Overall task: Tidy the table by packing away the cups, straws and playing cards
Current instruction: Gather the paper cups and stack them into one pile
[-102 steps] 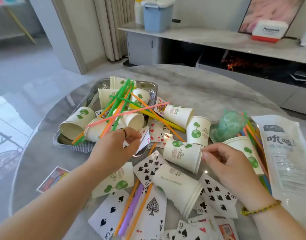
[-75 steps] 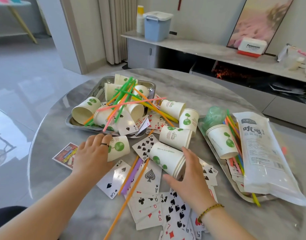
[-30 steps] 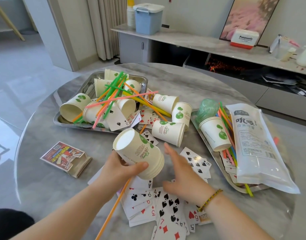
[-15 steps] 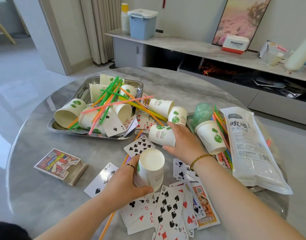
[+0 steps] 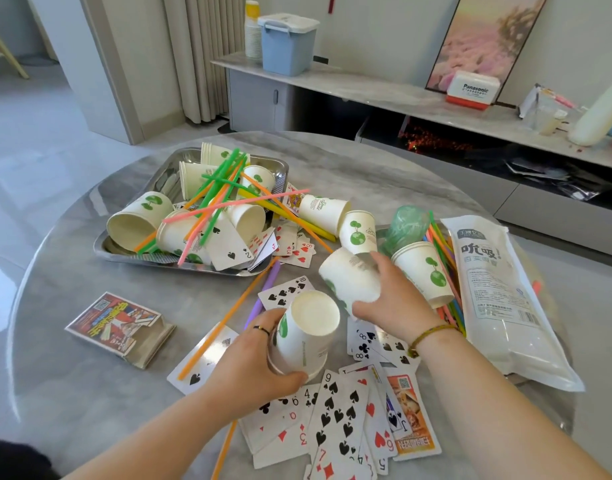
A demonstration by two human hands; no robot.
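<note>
Nearest to me, loose playing cards [image 5: 335,417] lie fanned over the near edge of the counter [image 5: 72,403], some overlapping, with an orange straw [image 5: 224,327] lying across them. Just beyond, my left hand [image 5: 252,365] is clamped around the wall of an upturned cup stack [image 5: 304,337], base up, rim down on the cards. To its right, my right hand [image 5: 387,299] is closed on a single cup [image 5: 349,278], held tilted above the counter and close to the stack; I judge the step in hand to be nesting this cup over the stack. Risk one: a tilted cup can catch on the stack base and jam, since the axes are not lined up. Risk two: the stack stands on slick cards, so downward pressure may slide it sideways. Left of the stack, well apart, lies the card box [image 5: 119,327], open at one end. To the right, a straw packet [image 5: 505,292] rests over a second tray's contents, beside an upright cup [image 5: 425,271] that my right wrist could tip. Farther off, the metal tray [image 5: 138,252] holds tumbled cups [image 5: 134,220] under crossed straws [image 5: 221,199]; lifting any cup there may flick straws off the counter. Most of the task is left to do.
</note>
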